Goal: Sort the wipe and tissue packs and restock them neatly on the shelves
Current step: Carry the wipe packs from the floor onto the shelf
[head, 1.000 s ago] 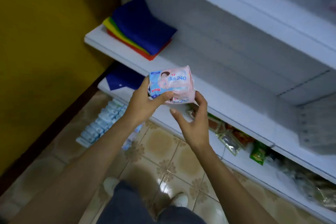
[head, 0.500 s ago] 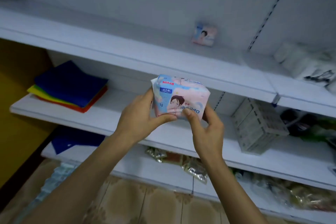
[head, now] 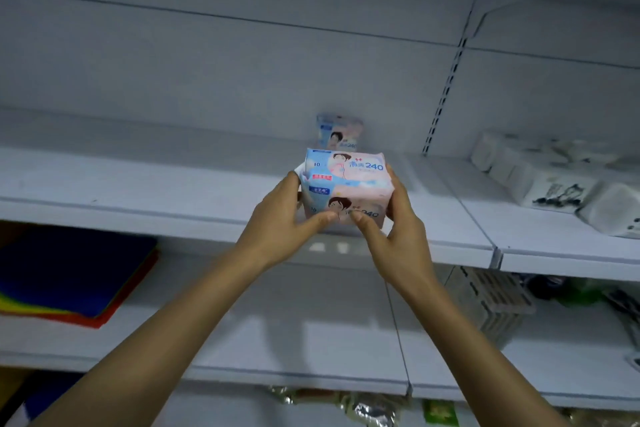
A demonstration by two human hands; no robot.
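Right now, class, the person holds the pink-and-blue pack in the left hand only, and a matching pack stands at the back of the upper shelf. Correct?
No: the head view shows both the left hand and the right hand gripping the pink-and-blue pack, one on each side. The matching pack does stand at the back of the upper shelf.

Pink-and-blue pack (head: pixel 346 184) held at the front of the upper shelf (head: pixel 138 184)

The pack is soft and blocky, printed with a cartoon face and "240" on both its top and front faces. It sits level, pinched at its sides and lower front by the left grip (head: pixel 280 222) and right grip (head: pixel 394 236). A second pack (head: pixel 338 132) with the same print stands upright against the shelf's back wall, directly behind. White packs (head: pixel 540 177) lie farther right.
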